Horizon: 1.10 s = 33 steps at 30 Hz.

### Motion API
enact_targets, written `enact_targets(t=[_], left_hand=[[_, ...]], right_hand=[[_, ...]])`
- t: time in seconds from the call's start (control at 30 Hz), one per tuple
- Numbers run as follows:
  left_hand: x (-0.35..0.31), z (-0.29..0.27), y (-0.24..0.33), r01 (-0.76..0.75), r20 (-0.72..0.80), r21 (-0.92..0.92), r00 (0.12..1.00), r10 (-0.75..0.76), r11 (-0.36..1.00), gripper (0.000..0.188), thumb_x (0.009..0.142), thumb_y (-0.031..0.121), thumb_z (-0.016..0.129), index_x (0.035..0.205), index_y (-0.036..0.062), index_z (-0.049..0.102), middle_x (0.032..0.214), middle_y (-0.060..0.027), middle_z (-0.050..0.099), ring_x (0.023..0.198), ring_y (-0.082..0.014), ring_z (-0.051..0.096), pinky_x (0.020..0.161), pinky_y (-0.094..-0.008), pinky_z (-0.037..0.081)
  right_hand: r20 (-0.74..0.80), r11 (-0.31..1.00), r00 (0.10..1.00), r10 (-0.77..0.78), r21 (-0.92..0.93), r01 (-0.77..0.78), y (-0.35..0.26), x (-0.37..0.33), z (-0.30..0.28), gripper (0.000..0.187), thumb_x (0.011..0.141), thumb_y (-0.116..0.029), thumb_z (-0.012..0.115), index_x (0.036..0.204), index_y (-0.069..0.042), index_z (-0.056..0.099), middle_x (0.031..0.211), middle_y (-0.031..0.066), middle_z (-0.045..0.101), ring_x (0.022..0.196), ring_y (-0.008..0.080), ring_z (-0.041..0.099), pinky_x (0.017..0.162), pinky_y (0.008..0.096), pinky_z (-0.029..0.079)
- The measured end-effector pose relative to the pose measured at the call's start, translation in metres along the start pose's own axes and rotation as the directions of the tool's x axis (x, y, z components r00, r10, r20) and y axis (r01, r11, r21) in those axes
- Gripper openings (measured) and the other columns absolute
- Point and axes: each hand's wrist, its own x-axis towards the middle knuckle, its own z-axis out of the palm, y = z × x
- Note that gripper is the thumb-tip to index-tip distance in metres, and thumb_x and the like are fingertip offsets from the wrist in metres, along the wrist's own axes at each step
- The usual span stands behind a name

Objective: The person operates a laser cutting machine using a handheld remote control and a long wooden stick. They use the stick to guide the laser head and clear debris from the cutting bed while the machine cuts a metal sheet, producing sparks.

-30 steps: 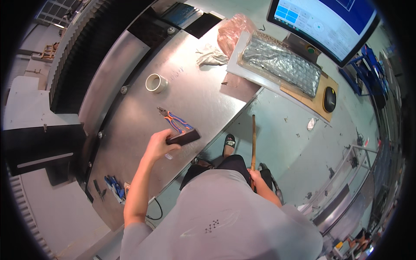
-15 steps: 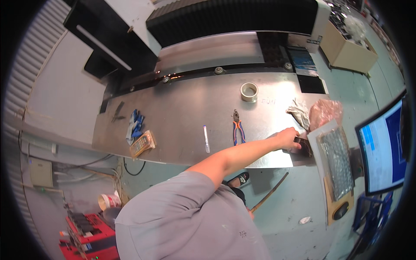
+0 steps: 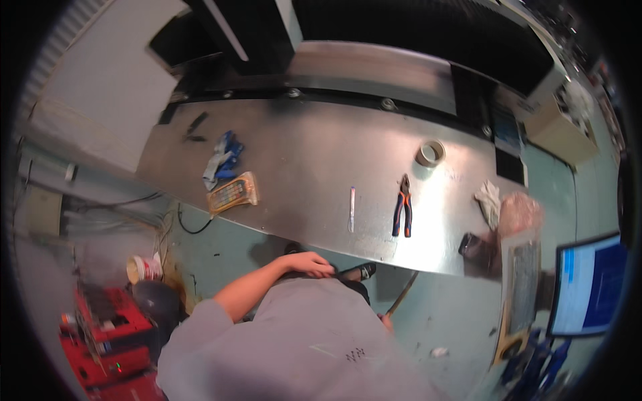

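Observation:
My left hand (image 3: 312, 264) is in front of my waist, just off the near edge of the metal table (image 3: 287, 180). Its fingers are curled in, and anything inside them is hidden. Low on the right, partly covered by my shirt, my right hand (image 3: 387, 323) grips a thin brown wooden stick (image 3: 402, 295) that slants up toward the table edge. Pliers (image 3: 402, 217) with orange and dark blue handles lie on the tabletop, left of them a slim marker pen (image 3: 352, 210). A dark object (image 3: 472, 246), blurred, sits near the right front edge.
A tape roll (image 3: 430, 154), a pale glove (image 3: 489, 204) and a pinkish plastic bag (image 3: 521, 214) are right. Blue-grey gloves (image 3: 225, 159) and a plastic-wrapped keypad unit (image 3: 233, 193) lie left. A keyboard (image 3: 522, 287) and monitor (image 3: 588, 287) stand beyond; red equipment (image 3: 110, 327) is lower left.
My left hand has left the dark object at the table's right end and come back to my waist. The view has turned, shifting the table. My right hand still holds the stick.

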Motion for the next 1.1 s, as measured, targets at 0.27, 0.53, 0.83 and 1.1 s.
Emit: enact_targets(t=[0.27, 0.53, 0.83, 1.1], left_hand=[[-0.018, -0.098, -0.250, 0.239, -0.721, 0.037, 0.679, -0.139, 0.970, 0.042, 0.085, 0.025, 0.065, 0.116, -0.0027, 0.071, 0.101, -0.0158, 0.074, 0.088, -0.0222, 0.071, 0.074, -0.0379, 0.055], [-0.029, -0.182, -0.379, 0.180, -0.750, -0.074, 0.638, -0.174, 0.981, 0.046, 0.067, 0.000, 0.067, 0.112, 0.0039, 0.076, 0.105, -0.0185, 0.075, 0.096, -0.0302, 0.073, 0.085, -0.0386, 0.057], [-0.032, -0.212, -0.440, 0.353, -0.816, -0.148, 0.484, -0.316, 0.924, 0.041, 0.070, -0.005, 0.064, 0.106, 0.0087, 0.079, 0.108, -0.0125, 0.076, 0.098, -0.0237, 0.072, 0.087, -0.0364, 0.056], [-0.009, -0.212, -0.416, -0.006, -0.634, -0.209, 0.762, -0.131, 0.978, 0.045, 0.073, -0.004, 0.064, 0.113, 0.0124, 0.077, 0.115, -0.0138, 0.075, 0.108, -0.0268, 0.072, 0.092, -0.0352, 0.056]], right_hand=[[-0.197, 0.998, 0.980, -0.038, 0.034, 0.046, 0.012, 0.007, 0.062, 0.021, 0.093, -0.022, 0.065, 0.107, -0.005, 0.063, 0.082, 0.0093, 0.068, 0.060, 0.0248, 0.066, 0.057, 0.0459, 0.053], [-0.406, 0.944, 0.889, -0.214, -0.318, 0.082, 0.077, 0.012, 0.161, 0.026, 0.089, -0.023, 0.067, 0.089, 0.003, 0.065, 0.068, 0.0109, 0.063, 0.054, 0.0259, 0.064, 0.049, 0.0434, 0.054], [-0.320, 0.676, 0.772, -0.549, -0.713, 0.186, 0.112, -0.005, 0.205, 0.037, 0.094, -0.033, 0.069, 0.090, 0.003, 0.066, 0.068, 0.0140, 0.061, 0.053, 0.0262, 0.063, 0.046, 0.0449, 0.050], [-0.245, 0.866, 0.902, -0.355, -0.449, 0.219, 0.073, -0.047, 0.222, 0.033, 0.094, -0.025, 0.067, 0.100, 0.008, 0.066, 0.079, 0.0124, 0.065, 0.061, 0.0236, 0.061, 0.050, 0.0415, 0.044]])
